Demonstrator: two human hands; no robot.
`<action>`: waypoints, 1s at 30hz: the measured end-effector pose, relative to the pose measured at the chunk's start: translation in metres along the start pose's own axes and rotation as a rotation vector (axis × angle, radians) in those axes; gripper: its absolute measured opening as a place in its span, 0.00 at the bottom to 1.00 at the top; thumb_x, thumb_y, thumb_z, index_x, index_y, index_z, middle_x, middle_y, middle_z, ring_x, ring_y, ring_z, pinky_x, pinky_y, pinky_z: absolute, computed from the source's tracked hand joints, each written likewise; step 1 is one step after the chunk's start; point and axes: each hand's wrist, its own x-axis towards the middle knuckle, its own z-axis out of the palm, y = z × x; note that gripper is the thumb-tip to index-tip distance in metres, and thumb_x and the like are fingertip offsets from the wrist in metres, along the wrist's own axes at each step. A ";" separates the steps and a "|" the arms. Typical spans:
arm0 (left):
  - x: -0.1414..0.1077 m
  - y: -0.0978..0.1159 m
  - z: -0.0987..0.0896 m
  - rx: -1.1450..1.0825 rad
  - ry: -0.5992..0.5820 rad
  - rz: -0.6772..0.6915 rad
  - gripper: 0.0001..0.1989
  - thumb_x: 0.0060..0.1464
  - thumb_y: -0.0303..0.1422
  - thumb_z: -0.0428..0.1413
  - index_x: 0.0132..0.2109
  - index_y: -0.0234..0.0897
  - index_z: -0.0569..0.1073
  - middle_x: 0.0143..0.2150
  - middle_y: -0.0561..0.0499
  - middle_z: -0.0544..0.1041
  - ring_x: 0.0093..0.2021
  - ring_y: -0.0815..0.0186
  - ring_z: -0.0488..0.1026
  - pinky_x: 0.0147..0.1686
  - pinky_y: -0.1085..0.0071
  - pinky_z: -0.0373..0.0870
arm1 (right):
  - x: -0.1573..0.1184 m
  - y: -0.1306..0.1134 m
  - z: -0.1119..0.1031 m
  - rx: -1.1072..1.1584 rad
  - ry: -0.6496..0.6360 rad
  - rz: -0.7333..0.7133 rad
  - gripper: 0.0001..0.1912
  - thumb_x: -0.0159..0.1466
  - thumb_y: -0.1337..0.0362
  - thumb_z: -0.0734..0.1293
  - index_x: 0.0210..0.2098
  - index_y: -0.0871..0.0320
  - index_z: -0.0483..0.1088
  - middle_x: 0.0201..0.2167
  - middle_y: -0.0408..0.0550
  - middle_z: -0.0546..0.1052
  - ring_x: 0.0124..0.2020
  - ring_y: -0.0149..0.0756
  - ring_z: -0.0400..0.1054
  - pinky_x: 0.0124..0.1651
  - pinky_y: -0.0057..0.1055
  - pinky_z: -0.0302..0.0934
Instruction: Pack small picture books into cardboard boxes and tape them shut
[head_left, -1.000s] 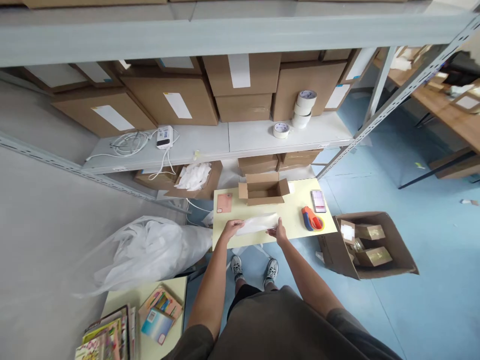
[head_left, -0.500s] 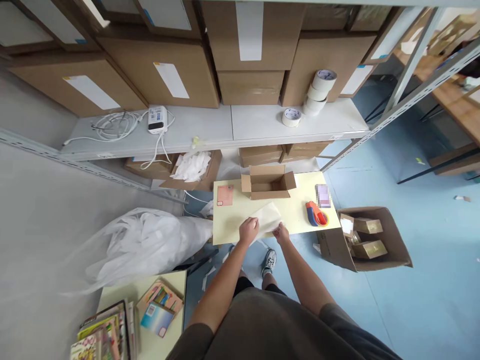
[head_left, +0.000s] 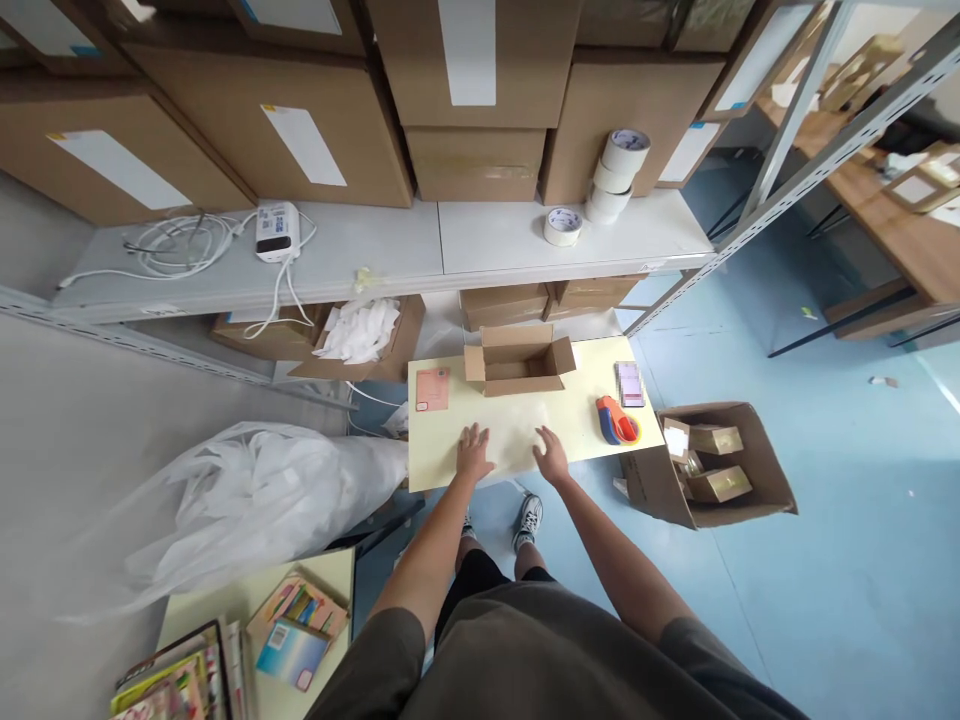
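A thin, pale translucent sheet or bag (head_left: pixel 513 432) lies flattened on the cream tabletop (head_left: pixel 429 452); its edges barely stand out. On its left side rests my left hand (head_left: pixel 473 453), fingers spread. My right hand (head_left: pixel 551 456) is at its right side, fingers apart and holding nothing. Just beyond the hands stands an open cardboard box (head_left: pixel 523 384) with its flaps folded out. A pink booklet or card (head_left: pixel 433 390) lies at the tabletop's left. Toward the right end are an orange and blue tape dispenser (head_left: pixel 618 421) and a phone-like object (head_left: pixel 630 385), partly blurred.
A shelf (head_left: pixel 337 262) above the table carries tape rolls (head_left: pixel 562 227), a white power adapter (head_left: pixel 277 232) and large cartons. An open carton (head_left: pixel 776 480) with small boxes stands on the floor at right. At left are a plastic bag (head_left: pixel 262 490) and books (head_left: pixel 292 650).
Both hands have let go of the pale sheet and spread apart, fingers opened. The sheet, raised and folded before, now lies flat on the tabletop. The view has shifted slightly.
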 end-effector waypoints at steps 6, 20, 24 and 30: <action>0.018 -0.006 -0.009 0.061 -0.019 0.025 0.55 0.45 0.45 0.72 0.76 0.49 0.59 0.82 0.41 0.47 0.81 0.39 0.36 0.75 0.40 0.42 | 0.012 -0.018 0.021 -0.406 -0.396 -0.012 0.42 0.68 0.66 0.63 0.79 0.48 0.48 0.82 0.50 0.37 0.81 0.52 0.30 0.75 0.60 0.39; -0.008 -0.043 -0.060 -0.133 0.115 -0.033 0.46 0.58 0.42 0.62 0.78 0.42 0.53 0.82 0.37 0.43 0.81 0.41 0.40 0.73 0.47 0.54 | 0.023 -0.112 0.047 -0.241 -0.214 -0.227 0.28 0.72 0.62 0.61 0.71 0.54 0.67 0.76 0.53 0.61 0.78 0.44 0.49 0.75 0.43 0.53; -0.003 -0.082 -0.084 -0.226 0.156 -0.087 0.45 0.59 0.41 0.62 0.77 0.41 0.52 0.82 0.36 0.45 0.81 0.43 0.42 0.72 0.49 0.56 | 0.047 -0.169 0.082 -0.196 -0.245 -0.261 0.28 0.73 0.61 0.61 0.71 0.54 0.66 0.76 0.52 0.61 0.76 0.43 0.55 0.74 0.40 0.55; 0.020 -0.144 -0.106 -0.402 0.233 -0.145 0.44 0.55 0.38 0.66 0.74 0.33 0.59 0.80 0.30 0.50 0.79 0.41 0.49 0.72 0.54 0.58 | 0.094 -0.228 0.132 -0.339 -0.286 -0.192 0.37 0.72 0.63 0.61 0.78 0.55 0.51 0.80 0.54 0.50 0.79 0.47 0.48 0.72 0.42 0.57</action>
